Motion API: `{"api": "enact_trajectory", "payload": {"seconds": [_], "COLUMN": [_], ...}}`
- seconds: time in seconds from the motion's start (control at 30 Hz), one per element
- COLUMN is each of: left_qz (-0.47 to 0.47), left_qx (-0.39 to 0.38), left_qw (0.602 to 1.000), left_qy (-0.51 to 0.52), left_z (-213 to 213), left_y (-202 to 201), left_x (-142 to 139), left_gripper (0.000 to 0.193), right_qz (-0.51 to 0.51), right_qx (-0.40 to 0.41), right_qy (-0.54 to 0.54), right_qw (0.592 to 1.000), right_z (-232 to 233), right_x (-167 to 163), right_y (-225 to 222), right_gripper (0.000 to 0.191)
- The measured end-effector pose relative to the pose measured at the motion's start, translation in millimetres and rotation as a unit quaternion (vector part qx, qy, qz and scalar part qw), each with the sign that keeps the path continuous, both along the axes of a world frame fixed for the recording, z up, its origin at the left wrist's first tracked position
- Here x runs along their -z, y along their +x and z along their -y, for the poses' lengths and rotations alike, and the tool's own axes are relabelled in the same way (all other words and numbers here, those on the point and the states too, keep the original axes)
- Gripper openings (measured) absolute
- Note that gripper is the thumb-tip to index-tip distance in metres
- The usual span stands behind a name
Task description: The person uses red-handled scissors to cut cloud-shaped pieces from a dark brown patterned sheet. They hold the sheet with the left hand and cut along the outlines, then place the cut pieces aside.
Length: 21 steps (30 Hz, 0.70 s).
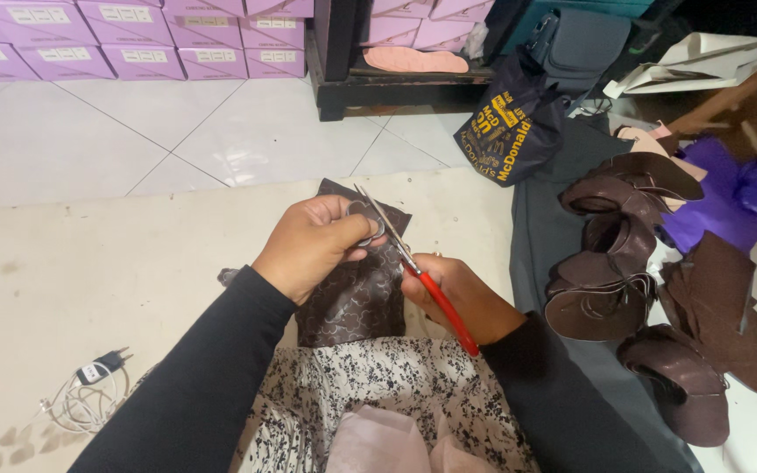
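Note:
My left hand (308, 245) pinches a small grey curved piece (366, 229) at the upper part of a dark brown patterned leather sheet (357, 293) that hangs over my lap. Gripped in my right hand (462, 298) is a pair of scissors with red handles (449, 314). The steel blades (385, 229) point up and left, their tips beside the left fingers at the grey piece. Both arms wear black sleeves.
A pile of dark brown cut leather pieces (615, 271) lies on grey cloth to the right, with purple fabric (729, 197) behind. A dark bag (510, 123), purple boxes (133, 39) and a black shelf stand at the back. A white charger cable (89, 394) lies at the lower left.

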<state>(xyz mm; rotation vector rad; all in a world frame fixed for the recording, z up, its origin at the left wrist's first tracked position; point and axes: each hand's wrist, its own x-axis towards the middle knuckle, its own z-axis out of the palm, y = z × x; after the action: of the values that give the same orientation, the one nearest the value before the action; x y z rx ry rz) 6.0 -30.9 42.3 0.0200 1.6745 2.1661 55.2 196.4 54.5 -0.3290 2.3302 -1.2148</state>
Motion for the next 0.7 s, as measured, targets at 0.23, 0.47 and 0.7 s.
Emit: {"api": "enact_trajectory", "payload": {"seconds": [0.23,0.47,0.7], "left_qz": [-0.034,-0.069,-0.056], "left_qx": [-0.004,0.005,0.0], "left_qw": [0.999,0.996,0.998], "left_qy": [-0.003,-0.052,-0.023], "left_z": [-3.0,-4.7,-5.4], "left_y": [0.4,2.0,1.4], "left_x": [2.1,7.5,3.3], "left_gripper": [0.019,0.019,0.02], "right_qz": [-0.031,-0.018,-0.019], "right_qx": [-0.026,-0.059,-0.048], "right_qy": [-0.014,-0.072,-0.039], "right_qw": [0.999,0.995,0.998], "right_z": [-0.9,-1.0,0.0], "right_x": [3.1,8.1,6.0], "right_y": [-0.8,-2.2,-3.0], "right_gripper": [0.051,0.054,0.06]}}
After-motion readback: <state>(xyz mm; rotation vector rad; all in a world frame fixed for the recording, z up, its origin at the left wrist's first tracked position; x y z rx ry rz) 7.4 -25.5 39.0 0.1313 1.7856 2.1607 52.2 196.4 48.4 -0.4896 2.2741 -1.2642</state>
